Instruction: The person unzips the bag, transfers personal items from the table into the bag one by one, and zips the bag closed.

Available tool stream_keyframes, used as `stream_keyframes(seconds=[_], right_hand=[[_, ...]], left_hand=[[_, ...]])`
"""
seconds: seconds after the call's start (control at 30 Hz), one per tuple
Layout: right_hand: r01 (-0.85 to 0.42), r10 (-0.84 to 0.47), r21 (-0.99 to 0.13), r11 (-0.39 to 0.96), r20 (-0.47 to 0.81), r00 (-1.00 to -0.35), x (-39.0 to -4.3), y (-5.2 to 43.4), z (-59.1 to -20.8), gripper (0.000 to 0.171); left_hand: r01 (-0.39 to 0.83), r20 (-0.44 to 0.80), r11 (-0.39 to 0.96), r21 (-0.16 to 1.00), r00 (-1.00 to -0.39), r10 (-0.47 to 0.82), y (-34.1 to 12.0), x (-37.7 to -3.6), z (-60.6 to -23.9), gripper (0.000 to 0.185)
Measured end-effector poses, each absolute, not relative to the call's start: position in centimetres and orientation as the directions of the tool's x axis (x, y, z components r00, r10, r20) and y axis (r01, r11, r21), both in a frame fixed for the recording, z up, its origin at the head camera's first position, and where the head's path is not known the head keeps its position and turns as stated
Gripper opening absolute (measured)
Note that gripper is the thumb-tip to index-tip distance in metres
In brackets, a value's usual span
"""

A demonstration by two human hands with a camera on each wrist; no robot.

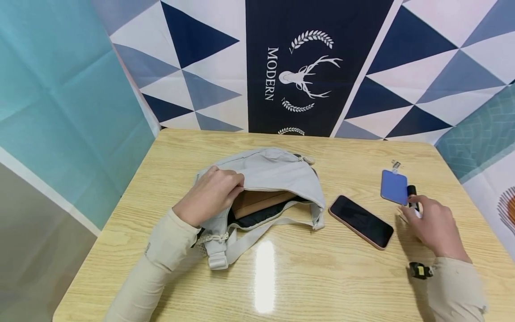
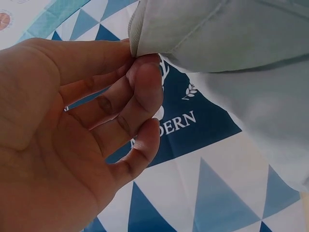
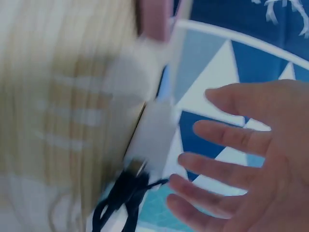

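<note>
In the head view a pale grey sling bag (image 1: 277, 172) lies on the table with its zipped opening toward me. My left hand (image 1: 213, 192) pinches the edge of that opening between thumb and fingers; the left wrist view shows the fabric (image 2: 193, 38) lifted. A flat tan-brown item (image 1: 261, 203) shows inside the bag. My right hand (image 1: 436, 223) is over the table's right side, beside a black cylinder (image 1: 411, 191). In the right wrist view its fingers (image 3: 217, 166) are spread, holding nothing, near a blurred white block (image 3: 152, 137) and a black cable (image 3: 120, 198).
A phone (image 1: 362, 221) with a pink edge lies between the bag and my right hand. Behind that hand is a blue card holder (image 1: 394, 187) with a clip. The bag's strap and buckle (image 1: 218, 260) trail toward me. Patterned cloth (image 1: 213, 62) hangs behind the wooden table (image 1: 322, 281).
</note>
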State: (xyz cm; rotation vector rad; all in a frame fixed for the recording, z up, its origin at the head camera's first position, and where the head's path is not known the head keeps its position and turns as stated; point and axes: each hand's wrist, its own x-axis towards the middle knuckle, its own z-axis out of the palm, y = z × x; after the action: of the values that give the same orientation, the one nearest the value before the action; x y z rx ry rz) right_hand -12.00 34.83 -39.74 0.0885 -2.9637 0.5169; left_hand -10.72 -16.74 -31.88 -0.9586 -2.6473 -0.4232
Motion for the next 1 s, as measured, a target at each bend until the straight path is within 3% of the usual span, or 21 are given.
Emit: stream_keyframes(seconds=[0.43,0.67,1.0], right_hand=[[0.080,0.065,-0.309,0.948,-0.058,-0.996,-14.8,38.5,-39.5,0.036],[0.154,0.095,-0.305,0.940,-0.201,-0.975,-16.5,39.1,-38.8,0.050],[0.165,0.144,-0.358,0.919,-0.086,-0.986,-15.8,38.8,-39.3,0.054]], left_hand=[[0.670,0.353,0.717,0.192,-0.729,0.587,-16.6,-10.9,-31.6,0.026],[0.672,0.349,0.710,0.212,-0.730,0.587,-16.7,-11.1,-31.9,0.026],[0.672,0.347,0.708,0.217,-0.731,0.587,-16.8,-11.0,-32.0,0.027]])
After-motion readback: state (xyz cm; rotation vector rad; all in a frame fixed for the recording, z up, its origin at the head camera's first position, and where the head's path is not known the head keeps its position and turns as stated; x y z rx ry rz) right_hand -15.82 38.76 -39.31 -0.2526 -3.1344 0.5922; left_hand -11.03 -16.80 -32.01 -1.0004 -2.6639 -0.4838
